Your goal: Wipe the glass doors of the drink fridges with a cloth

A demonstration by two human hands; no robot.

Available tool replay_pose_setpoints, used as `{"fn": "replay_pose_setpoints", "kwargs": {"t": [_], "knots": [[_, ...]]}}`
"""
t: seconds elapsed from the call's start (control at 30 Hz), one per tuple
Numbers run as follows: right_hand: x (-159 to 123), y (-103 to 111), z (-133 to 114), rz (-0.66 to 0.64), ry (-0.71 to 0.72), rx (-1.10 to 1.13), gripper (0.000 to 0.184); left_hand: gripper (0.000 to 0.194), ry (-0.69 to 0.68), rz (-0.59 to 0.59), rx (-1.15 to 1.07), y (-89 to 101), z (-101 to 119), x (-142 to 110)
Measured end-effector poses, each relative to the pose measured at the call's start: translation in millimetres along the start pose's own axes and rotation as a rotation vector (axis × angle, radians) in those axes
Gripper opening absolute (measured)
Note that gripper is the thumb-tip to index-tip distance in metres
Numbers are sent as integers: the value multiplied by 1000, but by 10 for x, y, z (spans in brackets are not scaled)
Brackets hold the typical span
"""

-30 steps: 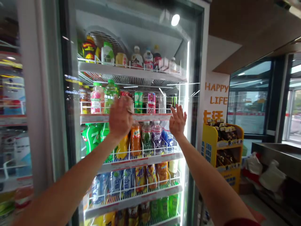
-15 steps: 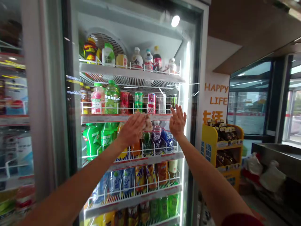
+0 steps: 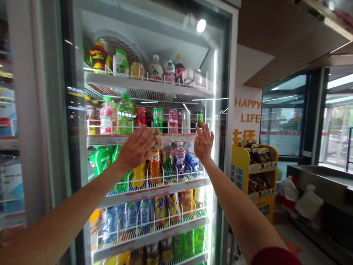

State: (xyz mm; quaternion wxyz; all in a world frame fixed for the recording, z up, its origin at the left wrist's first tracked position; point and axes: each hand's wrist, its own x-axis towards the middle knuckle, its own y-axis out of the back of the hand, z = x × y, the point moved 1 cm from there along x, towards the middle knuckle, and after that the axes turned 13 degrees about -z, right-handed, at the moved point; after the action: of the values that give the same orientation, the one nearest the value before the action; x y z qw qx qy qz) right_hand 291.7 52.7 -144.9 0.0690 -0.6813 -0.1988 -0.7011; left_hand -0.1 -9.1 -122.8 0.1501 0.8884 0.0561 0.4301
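A glass door [image 3: 176, 40] of a lit drinks fridge stands shut before me. My left hand [image 3: 135, 147] presses a crumpled pale cloth [image 3: 156, 140] against the glass, its fingers lying over the cloth. To the right, my right hand [image 3: 204, 142] rests on the same pane with fingers spread and nothing held. Behind the glass, near my left hand, show an orange bottle [image 3: 155, 165] and a green can [image 3: 158, 117]. A dark can [image 3: 199, 117] shows just above my right fingertips.
Several wire-fronted shelves of bottles and cans, such as the second shelf [image 3: 110, 140], fill the fridge. A yellow snack stand [image 3: 239, 158] is on the right, with white plastic bags [image 3: 309, 202] beyond it. Another fridge's grey frame [image 3: 35, 110] borders the left side.
My left hand with the cloth swept right and down across the glass, then back a little left and up. My right hand stayed in place on the pane. The view turned slightly right.
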Motion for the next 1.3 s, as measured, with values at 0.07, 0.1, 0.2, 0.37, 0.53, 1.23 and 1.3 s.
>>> {"fn": "replay_pose_setpoints", "kwargs": {"t": [0.07, 0.1, 0.2, 0.37, 0.53, 1.23, 1.3], "knots": [[0, 1, -3, -11, -4, -2, 43, 51, 208, 132, -3, 74, -257, -41], [-1, -1, -3, -14, -7, -3, 44, 52, 331, 204, -13, 102, -357, -53], [-4, -8, 5, -9, -11, -14, 44, 54, 445, 260, -48, 64, -294, -12], [-8, 1, 10, 2, 6, -29, 44, 48, -52, 7, -7, -90, 126, -30], [-6, 12, -21, -5, -23, -4, 44, 58, 425, 199, -39, 80, -263, -224], [-13, -25, 6, 5, -12, 5, 45, 47, 73, 39, -27, 80, -79, -98], [-16, -23, -4, 9, -12, 7, 45, 52, 279, 155, -21, 174, -387, -201]]}}
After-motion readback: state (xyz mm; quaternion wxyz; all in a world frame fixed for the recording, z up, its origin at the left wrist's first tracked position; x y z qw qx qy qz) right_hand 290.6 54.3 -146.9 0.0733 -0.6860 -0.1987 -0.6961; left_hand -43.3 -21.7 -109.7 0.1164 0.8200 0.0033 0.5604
